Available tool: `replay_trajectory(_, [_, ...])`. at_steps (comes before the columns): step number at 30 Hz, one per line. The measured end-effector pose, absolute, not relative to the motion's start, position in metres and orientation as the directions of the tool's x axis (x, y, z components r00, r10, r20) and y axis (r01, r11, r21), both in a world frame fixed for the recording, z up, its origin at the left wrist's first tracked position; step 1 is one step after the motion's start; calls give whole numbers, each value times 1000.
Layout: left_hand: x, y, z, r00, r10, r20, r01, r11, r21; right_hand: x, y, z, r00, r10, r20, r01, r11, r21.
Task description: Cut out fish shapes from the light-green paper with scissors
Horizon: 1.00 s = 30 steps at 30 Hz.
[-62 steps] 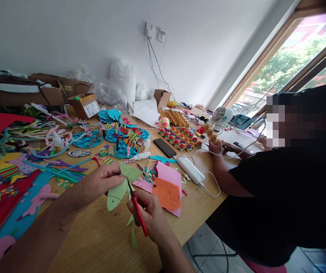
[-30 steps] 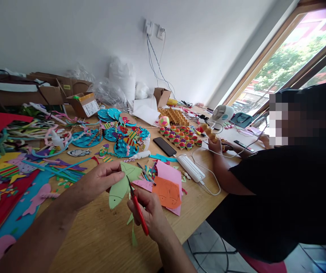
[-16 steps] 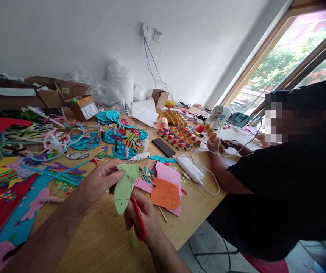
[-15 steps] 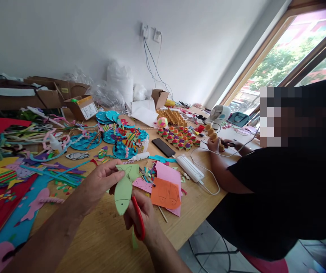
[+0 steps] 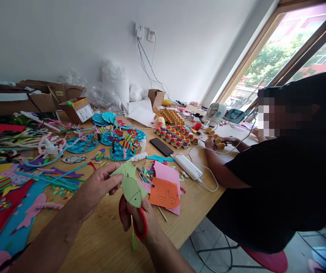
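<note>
Between finger and thumb, my left hand (image 5: 107,182) pinches a piece of light green paper (image 5: 131,189) with a fish drawn on it in dark line. My right hand (image 5: 144,214) is closed round red-handled scissors (image 5: 142,223), whose blades are hidden behind the paper. A thin green paper strip (image 5: 134,239) hangs below the scissors. To the right lie an orange sheet (image 5: 164,192) with two fish outlines and a pink sheet (image 5: 170,172) under it.
A black phone (image 5: 161,146) and a white power strip (image 5: 188,167) lie beyond my hands. Painted egg-carton cups (image 5: 177,136) stand behind them. Paper strips and pipe cleaners (image 5: 38,136) crowd the left. A person in black (image 5: 265,182) works at the right with scissors and egg carton.
The green paper has turned so the fish's head points further right. Both red scissor handles now show, spread apart. The view has shifted slightly. The other person's hands have moved a little.
</note>
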<state>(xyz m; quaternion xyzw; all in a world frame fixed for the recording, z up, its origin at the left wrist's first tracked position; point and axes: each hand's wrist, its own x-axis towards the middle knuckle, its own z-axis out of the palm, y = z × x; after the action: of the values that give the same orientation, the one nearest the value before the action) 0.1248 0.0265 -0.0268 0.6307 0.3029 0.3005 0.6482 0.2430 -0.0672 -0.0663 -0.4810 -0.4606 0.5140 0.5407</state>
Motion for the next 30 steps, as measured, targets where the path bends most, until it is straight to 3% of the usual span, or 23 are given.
replay_trajectory(30, [134,16,-18,641,767,-35,58,-3,998,246,-65,-81,82,990,113,-106,122,-987])
